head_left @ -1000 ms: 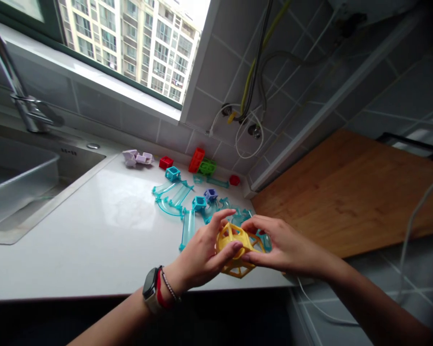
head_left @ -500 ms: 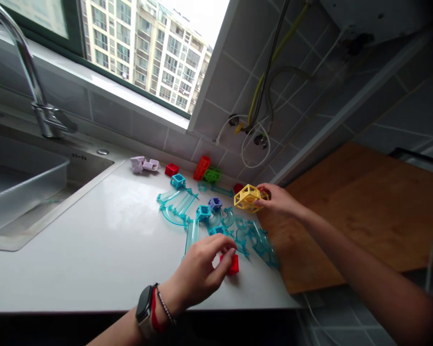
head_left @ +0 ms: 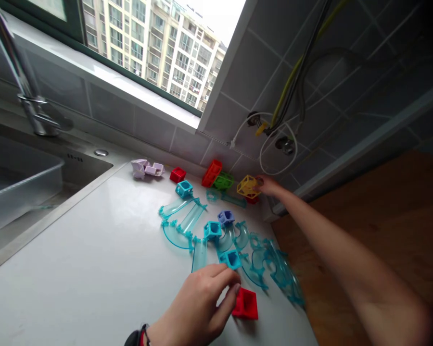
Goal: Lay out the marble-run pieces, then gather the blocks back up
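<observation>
Reaching far across the white countertop [head_left: 94, 269], the right hand [head_left: 269, 185] has its fingertips closed on a yellow lattice cube [head_left: 248, 186] at the back corner, where the cube sits against or just above a small red piece [head_left: 253, 200] by the tiled wall [head_left: 252, 67]; whether it rests on that piece or hangs clear of it I cannot tell. Nearer the counter's front edge, the left hand [head_left: 198, 302] curls its thumb and fingers against a red cube [head_left: 246, 303] that lies flat on the surface, touching it at the side without a full grasp that I can confirm. Between the 2 hands spreads a tangle of clear teal track pieces [head_left: 216, 235] with teal connector cubes [head_left: 212, 229] and 1 blue cube [head_left: 225, 217] clipped among them. Behind these stand a green lattice block [head_left: 223, 181], a tall red lattice block [head_left: 211, 173], another red cube [head_left: 178, 175] and a cluster of pale lilac pieces [head_left: 147, 168]. A sink [head_left: 18, 187] and tap [head_left: 29, 96] lie to the left, a wooden board [head_left: 375, 250] to the right, and cables [head_left: 296, 77] hang on the wall. The likeliest slip is the outstretched forearm brushing the teal track and dragging it toward the counter's edge, or the yellow cube, pinched only at 1 corner, tipping over beside the green block. No brand, label or writing is readable anywhere
</observation>
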`<action>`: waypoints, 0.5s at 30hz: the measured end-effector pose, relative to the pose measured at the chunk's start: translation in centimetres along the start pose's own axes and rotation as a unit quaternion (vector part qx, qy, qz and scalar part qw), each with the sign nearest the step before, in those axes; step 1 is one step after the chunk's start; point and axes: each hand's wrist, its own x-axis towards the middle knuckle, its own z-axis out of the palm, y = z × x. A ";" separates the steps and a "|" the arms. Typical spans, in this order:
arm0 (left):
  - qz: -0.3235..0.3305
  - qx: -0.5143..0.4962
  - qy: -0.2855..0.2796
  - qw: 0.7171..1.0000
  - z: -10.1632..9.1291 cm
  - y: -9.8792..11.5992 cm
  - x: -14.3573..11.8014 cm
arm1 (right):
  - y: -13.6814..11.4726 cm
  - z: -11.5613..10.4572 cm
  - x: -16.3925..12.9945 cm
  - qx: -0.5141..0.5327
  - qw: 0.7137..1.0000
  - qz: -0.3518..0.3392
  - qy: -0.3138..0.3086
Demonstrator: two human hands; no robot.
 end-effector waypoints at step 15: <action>0.035 -0.049 0.055 0.997 0.6 -2.6 1.2 | -0.8 6.1 4.9 0.027 0.998 -0.051 -0.033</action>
